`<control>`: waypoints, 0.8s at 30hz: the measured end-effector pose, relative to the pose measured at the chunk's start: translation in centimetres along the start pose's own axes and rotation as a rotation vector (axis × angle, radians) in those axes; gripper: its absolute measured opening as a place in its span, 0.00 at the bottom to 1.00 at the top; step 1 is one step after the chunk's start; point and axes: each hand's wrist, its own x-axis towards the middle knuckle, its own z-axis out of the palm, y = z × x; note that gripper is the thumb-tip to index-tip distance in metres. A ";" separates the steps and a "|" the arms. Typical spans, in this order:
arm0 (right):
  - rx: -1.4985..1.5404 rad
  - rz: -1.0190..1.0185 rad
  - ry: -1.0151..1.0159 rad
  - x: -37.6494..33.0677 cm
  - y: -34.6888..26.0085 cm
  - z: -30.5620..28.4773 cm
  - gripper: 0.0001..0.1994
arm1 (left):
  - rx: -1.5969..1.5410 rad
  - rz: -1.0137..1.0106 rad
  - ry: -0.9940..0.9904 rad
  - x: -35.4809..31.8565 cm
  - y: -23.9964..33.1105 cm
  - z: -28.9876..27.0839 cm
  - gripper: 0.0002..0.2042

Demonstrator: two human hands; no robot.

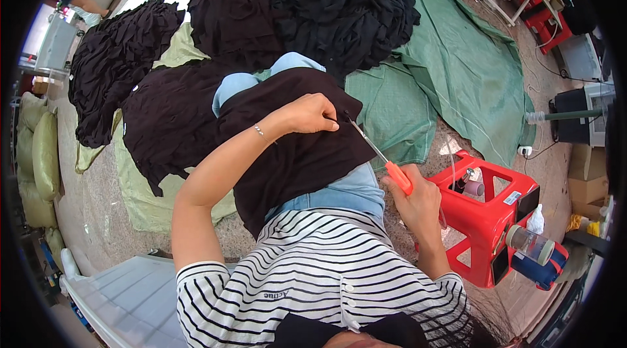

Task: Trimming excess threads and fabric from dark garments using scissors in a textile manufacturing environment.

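Item 1: my left hand [312,115], fingers closed, pinching the black cloth [294,152] that lies draped over my lap, against the blue jeans [346,194].

Item 2: my right hand [418,201], closed around the orange handle of a thread snip [381,155]; its metal tip meets the cloth edge just beside the left fingertips.

Item 3: red plastic stool [496,217] at my right, touching nothing I hold. A small label patch sits on its top corner, white and rectangular. A clear bottle [530,243] lies at its lower side against a blue spool [542,269]; a small dark bottle with a pink cap [469,185] stands in its top opening.

Item 4: cardboard boxes [588,181], brown, stacked at the far right edge.

Item 5: floor, speckled stone, covered ahead by a green tarp [470,67] and a pale green sheet [140,198].

Item 6: heaps of black garments [313,8] on those covers, ahead and to my left.

Item 7: pale stuffed sacks [39,158] along the left rim.

Item 8: open room: bare floor between my right knee and the tarp; the left side is crowded by cloth.
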 end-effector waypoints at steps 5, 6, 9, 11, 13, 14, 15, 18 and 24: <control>0.002 -0.013 -0.045 -0.8 0.1 -0.2 0.15 | -0.491 0.008 0.048 0.5 -1.3 1.3 0.10; 0.004 -0.011 -0.043 -0.8 0.2 -0.1 0.15 | -0.541 0.005 0.061 0.4 -1.4 1.4 0.09; -0.042 -0.027 -0.071 -0.8 0.3 0.2 0.15 | -0.626 -0.010 0.084 0.5 -1.9 1.6 0.10; -0.042 -0.028 -0.048 -0.8 0.3 0.4 0.16 | -0.662 -0.021 0.095 0.6 -2.2 1.8 0.10; -0.052 -0.050 -0.033 -0.7 0.6 0.6 0.17 | -0.671 -0.025 0.139 0.3 -1.8 2.0 0.12; -0.064 -0.071 -0.019 -0.7 0.7 0.7 0.17 | -0.670 -0.026 0.138 0.5 -2.1 2.0 0.12; -0.063 -0.071 -0.018 -0.7 0.6 0.7 0.17 | -0.672 -0.026 0.124 0.5 -2.4 1.9 0.11; -0.054 -0.038 -0.064 -0.7 0.3 0.6 0.16 | -0.681 -0.035 0.128 0.7 -2.5 2.1 0.11; -0.060 -0.052 -0.049 -0.6 0.7 0.9 0.17 | -0.692 -0.057 0.193 0.8 -1.9 2.0 0.11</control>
